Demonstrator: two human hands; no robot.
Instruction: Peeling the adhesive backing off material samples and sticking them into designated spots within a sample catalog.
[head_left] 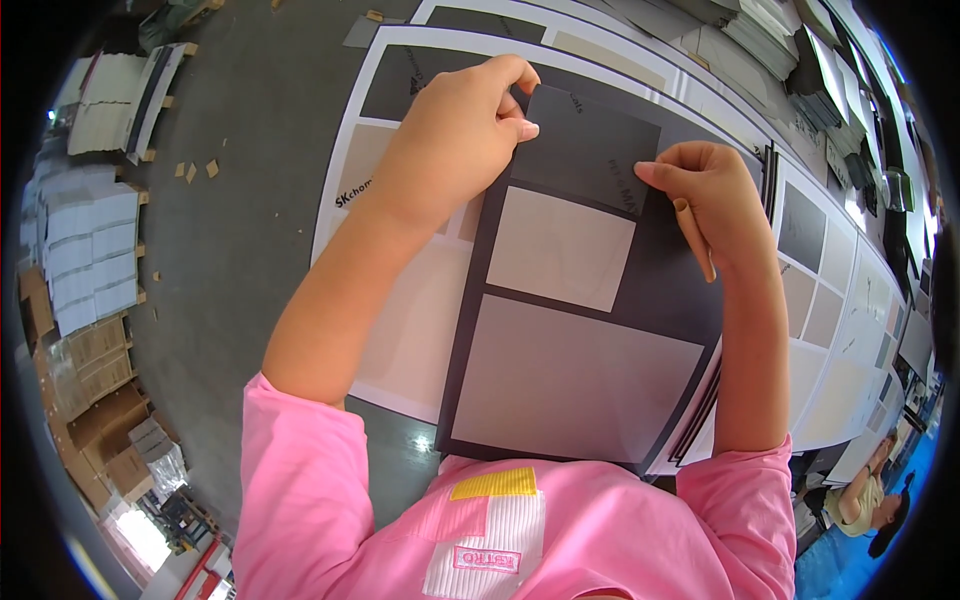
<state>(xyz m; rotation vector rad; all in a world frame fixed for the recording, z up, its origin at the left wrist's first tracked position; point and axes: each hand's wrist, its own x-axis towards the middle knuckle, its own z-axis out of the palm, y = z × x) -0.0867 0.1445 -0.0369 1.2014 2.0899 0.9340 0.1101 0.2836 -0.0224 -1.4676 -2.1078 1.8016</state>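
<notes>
Left hand (455,135) and right hand (705,195) fingers pinch dark sample tile (585,150) at its far-left and right edges, squaring it onto black display board (660,290); right also grips a stick (693,238).

Dark grey sample sheet (585,150), pinched at its top corner in left hand (455,140) grip; right hand (715,195), holding a tan stick (694,240), pins its right edge. Below: black sample board (660,290) with beige swatches.

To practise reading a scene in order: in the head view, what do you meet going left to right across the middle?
Stacked cardboard boxes → grey floor → left hand → dark grey sample sheet → right hand → pale sample boards
</notes>
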